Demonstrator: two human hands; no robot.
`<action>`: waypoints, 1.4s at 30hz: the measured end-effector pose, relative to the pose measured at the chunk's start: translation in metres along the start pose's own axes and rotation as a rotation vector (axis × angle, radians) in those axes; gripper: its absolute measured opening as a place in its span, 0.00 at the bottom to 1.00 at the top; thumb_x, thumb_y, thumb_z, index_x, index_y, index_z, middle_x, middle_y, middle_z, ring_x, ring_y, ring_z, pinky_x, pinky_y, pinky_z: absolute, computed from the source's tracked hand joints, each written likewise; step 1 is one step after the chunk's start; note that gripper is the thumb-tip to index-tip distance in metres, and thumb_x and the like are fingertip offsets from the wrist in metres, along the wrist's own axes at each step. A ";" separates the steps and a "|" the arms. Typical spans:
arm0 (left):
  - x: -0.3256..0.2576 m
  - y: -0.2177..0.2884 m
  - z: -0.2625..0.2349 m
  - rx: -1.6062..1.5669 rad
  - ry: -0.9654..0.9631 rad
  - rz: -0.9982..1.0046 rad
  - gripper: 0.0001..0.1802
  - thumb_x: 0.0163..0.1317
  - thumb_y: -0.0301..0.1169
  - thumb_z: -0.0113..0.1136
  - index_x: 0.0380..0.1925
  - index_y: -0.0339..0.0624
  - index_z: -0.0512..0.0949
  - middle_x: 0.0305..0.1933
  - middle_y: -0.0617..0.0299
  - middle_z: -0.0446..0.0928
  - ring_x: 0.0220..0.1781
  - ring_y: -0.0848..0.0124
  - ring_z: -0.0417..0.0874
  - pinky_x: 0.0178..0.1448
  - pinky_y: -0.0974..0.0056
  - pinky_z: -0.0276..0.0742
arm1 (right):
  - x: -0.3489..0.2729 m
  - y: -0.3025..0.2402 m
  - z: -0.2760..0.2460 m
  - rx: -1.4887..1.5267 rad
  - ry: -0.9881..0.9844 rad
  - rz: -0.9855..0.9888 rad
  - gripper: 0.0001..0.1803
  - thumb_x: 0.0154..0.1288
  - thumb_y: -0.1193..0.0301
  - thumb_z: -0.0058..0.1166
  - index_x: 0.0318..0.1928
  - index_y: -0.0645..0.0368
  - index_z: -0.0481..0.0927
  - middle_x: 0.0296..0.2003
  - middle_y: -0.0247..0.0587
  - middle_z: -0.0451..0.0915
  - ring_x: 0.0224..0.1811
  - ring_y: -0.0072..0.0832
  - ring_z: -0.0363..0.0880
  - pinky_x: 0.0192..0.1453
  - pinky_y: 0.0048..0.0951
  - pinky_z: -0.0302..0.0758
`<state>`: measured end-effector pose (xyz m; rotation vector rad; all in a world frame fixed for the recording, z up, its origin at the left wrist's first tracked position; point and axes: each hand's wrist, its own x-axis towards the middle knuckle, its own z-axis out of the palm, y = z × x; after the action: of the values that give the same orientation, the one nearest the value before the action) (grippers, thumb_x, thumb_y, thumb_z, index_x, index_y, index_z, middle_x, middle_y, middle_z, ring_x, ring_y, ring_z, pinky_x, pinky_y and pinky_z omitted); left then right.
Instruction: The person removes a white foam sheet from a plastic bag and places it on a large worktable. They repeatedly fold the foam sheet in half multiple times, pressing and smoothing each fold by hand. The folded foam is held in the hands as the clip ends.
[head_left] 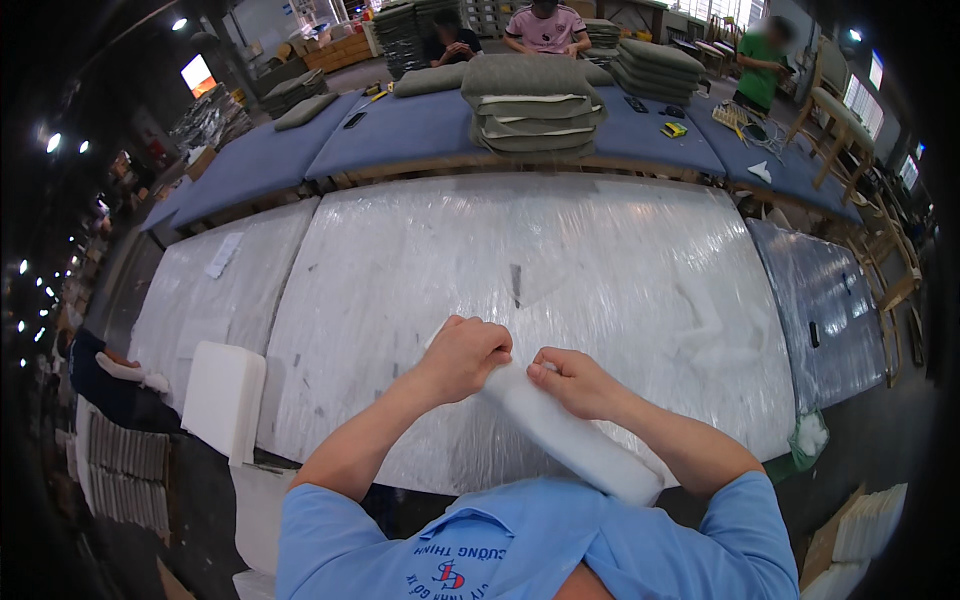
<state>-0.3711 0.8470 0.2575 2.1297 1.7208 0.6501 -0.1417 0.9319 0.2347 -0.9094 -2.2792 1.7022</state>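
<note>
A long white padded piece (570, 440), soft and fluffy like wadding, slants from the middle of the plastic-covered table to the front of my blue shirt. My left hand (465, 358) is closed on its far end, fingers curled and knuckles up. My right hand (575, 383) pinches its edge just to the right, thumb and finger together. The two hands are close together, a small gap between them. A little of the white piece shows beyond my left hand; the part under the fingers is hidden.
Loose white wadding (715, 325) lies on the plastic-wrapped table (400, 250) at right. A white foam cushion (222, 400) leans at the left edge. Grey-green cushions (533, 110) are stacked on blue tables (410, 130) beyond. Other people (545, 30) work at the back and far left.
</note>
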 end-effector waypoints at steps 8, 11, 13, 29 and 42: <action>-0.018 -0.024 -0.040 -0.085 0.138 -0.015 0.16 0.62 0.34 0.73 0.49 0.45 0.84 0.55 0.56 0.83 0.65 0.56 0.79 0.73 0.51 0.68 | 0.009 -0.010 0.001 -0.228 -0.046 -0.061 0.21 0.80 0.54 0.52 0.39 0.61 0.79 0.26 0.39 0.76 0.31 0.25 0.73 0.37 0.35 0.71; -0.036 -0.035 -0.053 -0.143 0.195 -0.165 0.26 0.58 0.35 0.77 0.57 0.45 0.83 0.68 0.54 0.79 0.79 0.55 0.68 0.81 0.51 0.63 | 0.012 0.000 0.002 -0.124 -0.046 -0.009 0.21 0.80 0.55 0.52 0.38 0.61 0.79 0.25 0.38 0.75 0.30 0.25 0.71 0.37 0.34 0.70; -0.042 -0.044 -0.041 -0.248 0.078 -0.149 0.31 0.60 0.34 0.76 0.65 0.46 0.81 0.74 0.54 0.74 0.82 0.56 0.64 0.83 0.52 0.61 | 0.016 0.002 0.004 -0.079 -0.055 -0.010 0.21 0.80 0.55 0.52 0.37 0.61 0.79 0.25 0.37 0.75 0.29 0.24 0.70 0.37 0.34 0.70; -0.032 -0.072 0.023 -1.159 0.160 -0.227 0.22 0.72 0.35 0.64 0.65 0.45 0.81 0.71 0.61 0.77 0.72 0.66 0.74 0.78 0.57 0.66 | 0.043 -0.036 0.008 -0.538 -0.051 -0.308 0.23 0.77 0.48 0.52 0.44 0.57 0.83 0.33 0.52 0.87 0.36 0.51 0.86 0.43 0.49 0.79; -0.005 -0.069 0.027 -1.116 0.185 -0.473 0.13 0.79 0.38 0.58 0.43 0.43 0.86 0.40 0.66 0.85 0.42 0.76 0.82 0.49 0.65 0.78 | 0.055 -0.024 0.000 -0.402 -0.010 -0.159 0.23 0.78 0.51 0.52 0.43 0.61 0.82 0.32 0.49 0.83 0.34 0.37 0.81 0.42 0.40 0.76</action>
<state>-0.4151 0.8583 0.1984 0.8905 1.3265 1.2715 -0.1949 0.9584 0.2447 -0.7555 -2.6723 1.2099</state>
